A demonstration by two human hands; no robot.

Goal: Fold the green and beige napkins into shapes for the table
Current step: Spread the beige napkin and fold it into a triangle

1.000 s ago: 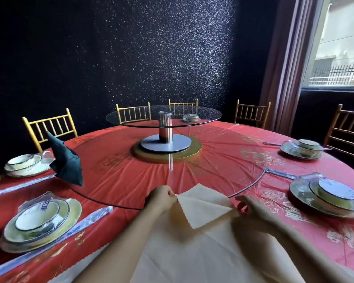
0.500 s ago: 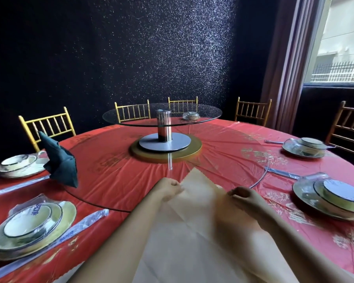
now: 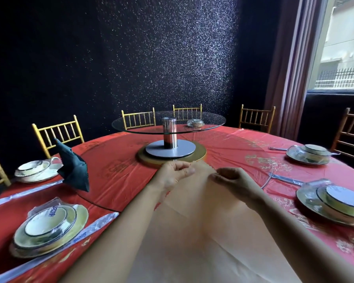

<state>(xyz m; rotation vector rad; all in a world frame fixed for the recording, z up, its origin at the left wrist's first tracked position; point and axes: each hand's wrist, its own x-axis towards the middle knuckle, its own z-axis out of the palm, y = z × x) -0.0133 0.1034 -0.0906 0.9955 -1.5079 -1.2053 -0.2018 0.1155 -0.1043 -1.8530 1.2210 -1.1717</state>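
A beige napkin point(image 3: 202, 213) lies spread on the red tablecloth in front of me, stretching away toward the table's middle. My left hand point(image 3: 173, 174) pinches its far edge on the left, and my right hand point(image 3: 231, 179) pinches the same edge on the right, the two hands close together. A dark green napkin point(image 3: 74, 168), folded into an upright pointed shape, stands at the left on the rim of the large glass turntable.
The round table point(image 3: 119, 164) carries wrapped plate-and-bowl settings at near left point(image 3: 47, 227), far left point(image 3: 36, 169), near right point(image 3: 335, 201) and far right point(image 3: 309, 153). A raised glass lazy Susan point(image 3: 169, 121) on a steel post stands in the middle. Gold chairs ring the table.
Both hands have pushed the napkin's folded corner farther away toward the table's middle, flattening the earlier triangular flap. My view has tilted upward.
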